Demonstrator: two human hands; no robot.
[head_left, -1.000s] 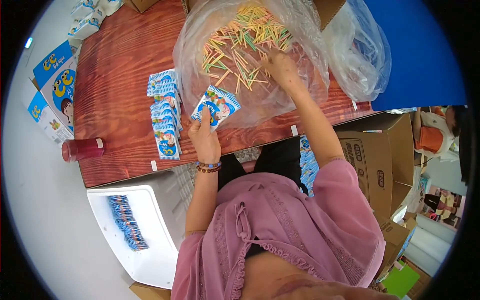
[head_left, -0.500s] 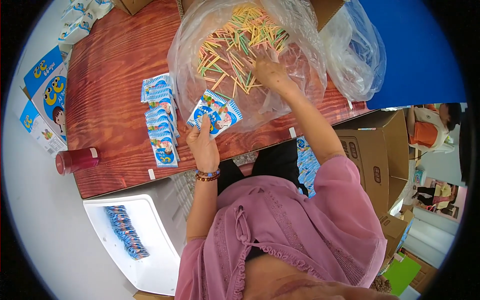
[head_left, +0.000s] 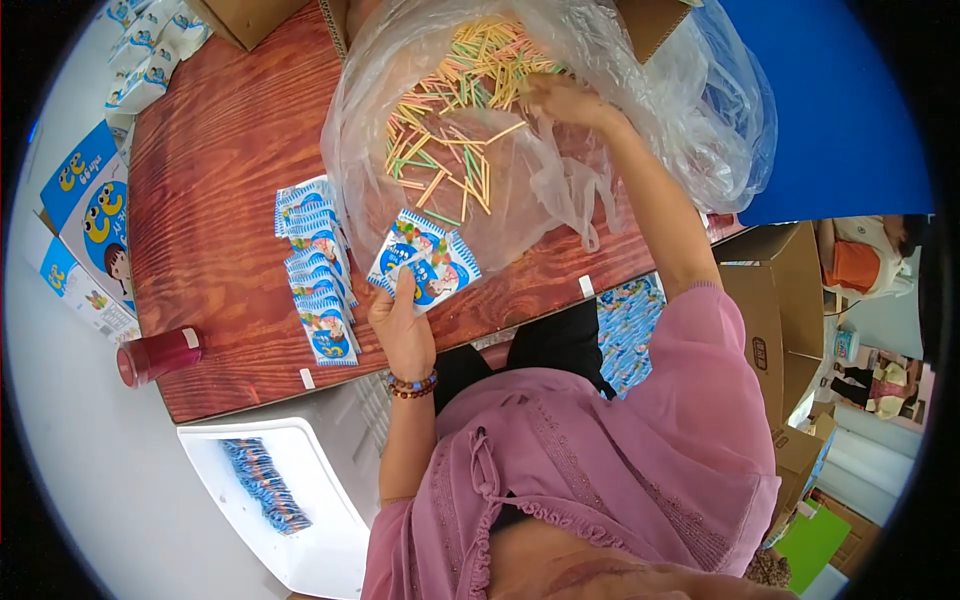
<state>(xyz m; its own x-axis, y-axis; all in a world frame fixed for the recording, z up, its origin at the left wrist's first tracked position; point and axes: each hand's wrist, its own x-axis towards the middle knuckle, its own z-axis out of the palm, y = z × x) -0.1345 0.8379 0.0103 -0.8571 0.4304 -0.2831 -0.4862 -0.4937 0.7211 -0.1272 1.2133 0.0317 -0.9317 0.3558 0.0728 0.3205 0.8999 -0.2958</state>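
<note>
My left hand (head_left: 402, 330), with a beaded bracelet at the wrist, grips a few small blue-and-white packets (head_left: 440, 272) fanned out, thumb on top. They are above the near part of a large clear plastic bag (head_left: 520, 215) spread on the table. Loose thin sticks (head_left: 480, 70) in yellow, pink and green lie heaped in the bag. My right hand (head_left: 565, 100) reaches to the right side of the heap; its fingertips are among the sticks and film, so their closing is unclear. An overlapping row of similar packets (head_left: 322, 270) lies left of my left hand.
A pink-red cylindrical container (head_left: 160, 355) lies at the table's left corner. Below the edge is a white bin (head_left: 215, 450) with stacked packets. Cardboard boxes (head_left: 790, 320) stand at right, near more packets (head_left: 630, 330). Printed cartons (head_left: 95, 215) stand at left. People are in the right background.
My right hand has moved farther away and slightly right, along the heap. Some bag film now lies over the near sticks. My left hand still holds the packets, slightly lower in view.
</note>
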